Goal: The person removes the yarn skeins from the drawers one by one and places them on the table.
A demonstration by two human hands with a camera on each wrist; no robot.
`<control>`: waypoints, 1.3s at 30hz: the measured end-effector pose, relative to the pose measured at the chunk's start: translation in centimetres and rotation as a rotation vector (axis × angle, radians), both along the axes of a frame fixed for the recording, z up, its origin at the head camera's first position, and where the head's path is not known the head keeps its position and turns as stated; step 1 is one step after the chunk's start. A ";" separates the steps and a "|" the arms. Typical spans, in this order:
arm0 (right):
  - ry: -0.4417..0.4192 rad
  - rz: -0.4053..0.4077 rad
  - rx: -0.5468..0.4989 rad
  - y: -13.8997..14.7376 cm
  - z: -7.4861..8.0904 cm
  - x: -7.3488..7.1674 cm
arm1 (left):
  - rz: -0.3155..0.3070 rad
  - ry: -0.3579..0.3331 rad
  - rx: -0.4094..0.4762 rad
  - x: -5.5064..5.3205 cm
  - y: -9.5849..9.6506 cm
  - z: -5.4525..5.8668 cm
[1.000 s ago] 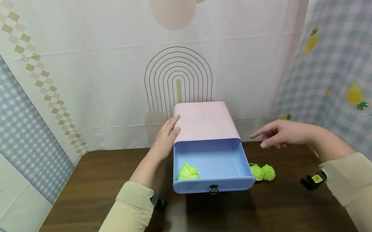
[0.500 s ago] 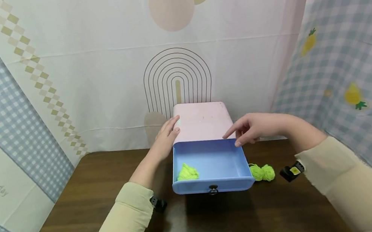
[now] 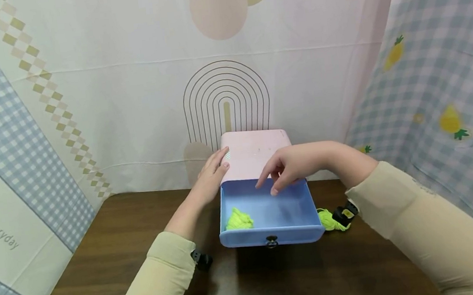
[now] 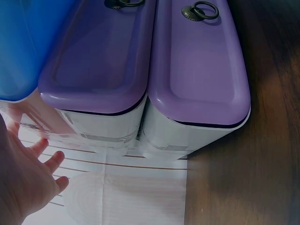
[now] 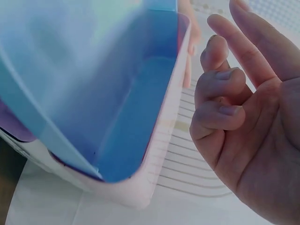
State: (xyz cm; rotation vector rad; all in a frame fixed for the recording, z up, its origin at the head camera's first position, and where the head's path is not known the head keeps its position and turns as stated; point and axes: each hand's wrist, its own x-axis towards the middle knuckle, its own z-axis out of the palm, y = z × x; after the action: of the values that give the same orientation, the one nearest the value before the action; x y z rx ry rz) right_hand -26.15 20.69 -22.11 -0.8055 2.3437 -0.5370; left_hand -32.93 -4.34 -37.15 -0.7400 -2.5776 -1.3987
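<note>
A blue drawer (image 3: 286,212) is pulled out of a pink-topped drawer cabinet (image 3: 255,141). Inside its front left corner sits a bright green yarn bundle (image 3: 239,220). My left hand (image 3: 211,173) rests on the cabinet's upper left edge, fingers extended. Above the drawer's back part hovers my right hand (image 3: 292,164), index finger pointing down and the other fingers loosely bent, holding nothing. The right wrist view shows those bent fingers (image 5: 220,84) beside the cabinet. A second green yarn bundle (image 3: 327,218) lies right of the drawer, partly hidden by the wrist camera.
Two purple drawers (image 4: 197,61) with ring handles sit shut below the blue one in the left wrist view. The cabinet stands on a dark wooden table (image 3: 141,225) against a patterned cloth backdrop (image 3: 141,104). A ring pull (image 3: 271,241) hangs on the blue drawer's front.
My right hand has moved left from beside the cabinet to above the open drawer. My left hand, the drawer and the yarn have stayed in place.
</note>
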 end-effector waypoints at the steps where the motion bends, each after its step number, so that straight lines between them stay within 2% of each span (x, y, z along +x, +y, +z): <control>1: -0.003 0.006 0.009 -0.3 0.0 0.0 | 0.001 -0.001 0.001 0.0 0.0 0.0; 10: 0.024 0.110 0.129 -3.2 -0.9 -0.7 | 0.006 -0.013 -0.001 0.3 0.0 0.2; 16: 0.029 0.171 0.191 -5.2 -1.4 -0.5 | 0.021 -0.022 0.007 0.4 -0.1 0.3; 22: 0.010 0.167 0.259 -6.6 -1.9 -0.4 | 0.012 -0.014 0.008 0.4 0.1 0.2; 30: 0.041 0.181 0.376 -7.8 -2.7 0.0 | 0.010 -0.033 0.008 0.4 0.1 0.1; 39: 0.057 0.188 0.444 -8.7 -2.6 0.5 | 0.014 -0.029 0.003 0.4 0.0 0.2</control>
State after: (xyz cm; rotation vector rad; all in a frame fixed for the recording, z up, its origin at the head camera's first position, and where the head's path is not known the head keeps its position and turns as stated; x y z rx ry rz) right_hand -25.61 11.98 -24.69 -0.8199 2.2814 0.0886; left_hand -32.56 -4.30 -36.90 -0.7057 -2.5965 -1.4195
